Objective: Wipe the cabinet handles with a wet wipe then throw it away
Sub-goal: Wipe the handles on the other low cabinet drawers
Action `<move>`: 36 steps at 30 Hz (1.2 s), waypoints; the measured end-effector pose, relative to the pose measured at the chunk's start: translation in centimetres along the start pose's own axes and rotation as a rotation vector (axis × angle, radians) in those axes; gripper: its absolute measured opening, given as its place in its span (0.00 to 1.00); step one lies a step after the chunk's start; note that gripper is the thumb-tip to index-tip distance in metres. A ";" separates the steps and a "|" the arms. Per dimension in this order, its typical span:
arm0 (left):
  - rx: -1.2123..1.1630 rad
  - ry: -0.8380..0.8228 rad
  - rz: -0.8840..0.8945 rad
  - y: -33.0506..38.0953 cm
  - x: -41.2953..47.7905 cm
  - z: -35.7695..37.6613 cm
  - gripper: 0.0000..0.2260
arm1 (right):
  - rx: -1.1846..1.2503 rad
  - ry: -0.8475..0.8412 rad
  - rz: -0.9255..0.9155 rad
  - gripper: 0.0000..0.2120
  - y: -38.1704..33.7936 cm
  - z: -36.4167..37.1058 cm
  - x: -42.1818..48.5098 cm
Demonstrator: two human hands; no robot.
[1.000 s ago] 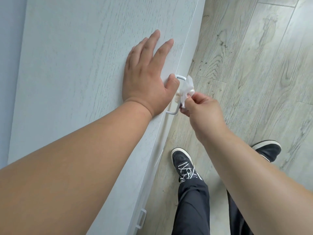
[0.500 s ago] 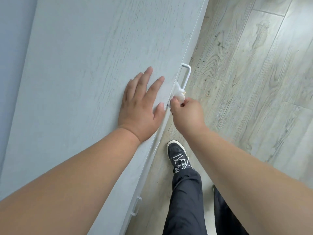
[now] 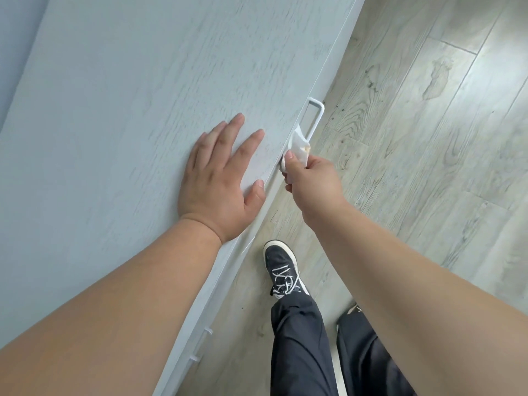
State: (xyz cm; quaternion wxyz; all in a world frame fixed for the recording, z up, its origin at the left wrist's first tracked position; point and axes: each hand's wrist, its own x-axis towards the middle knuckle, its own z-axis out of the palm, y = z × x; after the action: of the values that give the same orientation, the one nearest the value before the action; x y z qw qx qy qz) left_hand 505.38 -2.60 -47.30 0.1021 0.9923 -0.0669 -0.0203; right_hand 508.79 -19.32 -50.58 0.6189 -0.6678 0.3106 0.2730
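Your right hand (image 3: 311, 178) has slid the wet wipe (image 3: 298, 144) along the handle (image 3: 315, 115) toward its near end, so the far corner of the bar is now bare. You pinch the wipe between thumb and curled fingers, and it is folded round the bar, touching it. Your left hand (image 3: 220, 178) lies flat with straight fingers on the cabinet top (image 3: 114, 110) and holds nothing. The wipe is, I think, soft, light and limp, and it will bunch up easily; a brownish spot shows on it. Better to hold it by a thick fold, not by a loose corner. The handle looks stiff and smooth, so the damp wipe should glide. A second handle (image 3: 200, 348) sits lower on the front; I cannot tell whether it is wiped.
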 end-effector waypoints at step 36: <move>-0.004 -0.012 0.009 -0.2 0.0 0.1 0.31 | -0.210 0.297 -0.289 0.07 -4.9 -3.4 3.8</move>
State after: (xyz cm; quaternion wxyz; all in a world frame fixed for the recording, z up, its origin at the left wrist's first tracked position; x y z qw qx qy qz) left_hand 505.38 -2.40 -47.39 0.1039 0.9916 -0.0721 -0.0261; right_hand 514.90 -22.76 -49.90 0.5264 -0.7988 0.2691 0.1111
